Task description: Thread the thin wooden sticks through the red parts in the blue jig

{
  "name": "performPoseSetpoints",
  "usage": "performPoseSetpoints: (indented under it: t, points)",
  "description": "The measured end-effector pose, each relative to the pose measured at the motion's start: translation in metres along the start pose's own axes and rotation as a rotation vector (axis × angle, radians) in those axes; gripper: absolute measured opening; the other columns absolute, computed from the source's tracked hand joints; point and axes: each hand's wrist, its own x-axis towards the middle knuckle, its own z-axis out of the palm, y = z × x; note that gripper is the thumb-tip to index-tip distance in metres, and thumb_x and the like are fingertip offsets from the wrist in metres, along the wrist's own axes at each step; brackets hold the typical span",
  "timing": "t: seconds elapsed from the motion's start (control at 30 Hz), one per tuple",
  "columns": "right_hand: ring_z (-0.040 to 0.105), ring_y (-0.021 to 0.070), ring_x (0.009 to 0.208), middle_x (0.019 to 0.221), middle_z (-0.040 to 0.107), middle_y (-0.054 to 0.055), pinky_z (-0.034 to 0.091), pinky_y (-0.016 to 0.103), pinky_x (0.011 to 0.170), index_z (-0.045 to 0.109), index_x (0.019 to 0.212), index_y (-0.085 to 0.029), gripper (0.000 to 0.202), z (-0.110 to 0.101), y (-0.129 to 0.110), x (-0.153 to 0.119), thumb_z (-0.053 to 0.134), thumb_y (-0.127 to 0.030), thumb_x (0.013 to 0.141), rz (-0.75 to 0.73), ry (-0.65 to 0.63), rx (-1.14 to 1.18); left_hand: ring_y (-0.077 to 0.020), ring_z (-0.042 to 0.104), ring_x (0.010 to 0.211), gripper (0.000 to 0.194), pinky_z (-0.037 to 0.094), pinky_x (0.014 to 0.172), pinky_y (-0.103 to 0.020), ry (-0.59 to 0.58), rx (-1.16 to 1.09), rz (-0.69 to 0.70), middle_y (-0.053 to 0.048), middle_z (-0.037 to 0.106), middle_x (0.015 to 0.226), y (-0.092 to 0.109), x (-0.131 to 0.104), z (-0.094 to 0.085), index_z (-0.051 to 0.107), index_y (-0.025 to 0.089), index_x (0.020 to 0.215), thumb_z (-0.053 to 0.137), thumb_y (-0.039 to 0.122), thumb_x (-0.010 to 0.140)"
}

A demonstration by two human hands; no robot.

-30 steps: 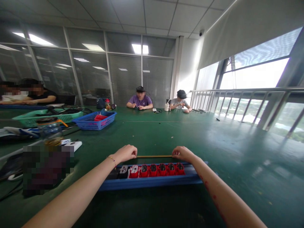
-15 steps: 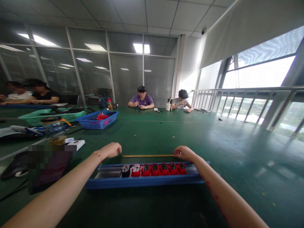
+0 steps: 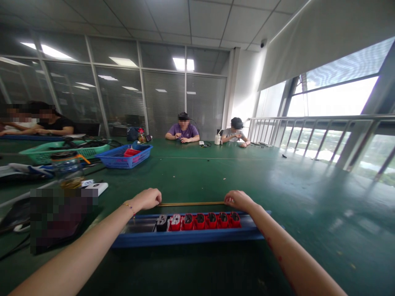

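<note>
A long, thin tan strip (image 3: 193, 203), straight like a stick, lies level just beyond the blue channel tray (image 3: 191, 237). Around its left end my left hand (image 3: 149, 199) is closed, with the fingertips bent down and partly hidden. My right hand (image 3: 239, 200) pinches the strip's other end. Directly in front of the strip, the tray holds a row of several red blocks with dark tops (image 3: 200, 222). One red block with a pale top (image 3: 175, 222) and one black block (image 3: 161, 223) stand at the row's left end.
To the left are a blue basket (image 3: 125, 158) with a red piece in it, a green basket (image 3: 37, 154) with dark cables, a glass jar (image 3: 67, 168) and a white device (image 3: 99, 188). Two people (image 3: 182, 131) sit across the green table (image 3: 197, 174); others sit at far left.
My left hand has shifted slightly right and inward along the strip. My right hand stays nearly in place. The whole view has turned a little.
</note>
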Motion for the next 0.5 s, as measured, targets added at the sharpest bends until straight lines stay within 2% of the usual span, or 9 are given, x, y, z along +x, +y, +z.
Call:
performPoseSetpoints:
  t: [0.13, 0.3, 0.5]
  points:
    - [0.058, 0.0164, 0.077, 0.084, 0.064, 0.003, 0.039, 0.022, 0.066, 0.064, 0.083, -0.021, 0.020, -0.001, -0.004, 0.001, 0.047, -0.019, 0.071, -0.015, -0.013, -0.060, -0.0148, 0.057, 0.081, 0.029, 0.043, 0.068, -0.021, -0.019, 0.035, 0.089, 0.000, 0.064, 0.089, 0.012, -0.003, -0.001, 0.063, 0.024, 0.087, 0.054, 0.015, 0.061]
    - [0.056, 0.0161, 0.075, 0.083, 0.063, 0.002, 0.037, 0.022, 0.063, 0.061, 0.081, -0.021, 0.020, 0.000, -0.004, 0.000, 0.050, -0.016, 0.065, -0.029, -0.025, -0.094, -0.0142, 0.057, 0.073, 0.030, 0.041, 0.061, -0.021, -0.022, 0.085, 0.100, -0.001, 0.063, 0.081, 0.023, 0.001, 0.003, 0.061, 0.022, 0.080, 0.047, 0.004, 0.060]
    - [0.055, 0.0140, 0.072, 0.080, 0.061, 0.001, 0.036, 0.020, 0.060, 0.060, 0.079, -0.020, 0.018, 0.002, -0.001, 0.000, 0.051, -0.016, 0.063, -0.030, -0.043, -0.083, -0.0148, 0.055, 0.069, 0.024, 0.037, 0.054, -0.021, -0.031, 0.110, 0.079, 0.000, 0.062, 0.078, 0.026, 0.004, 0.006, 0.058, 0.021, 0.070, 0.049, 0.006, 0.054]
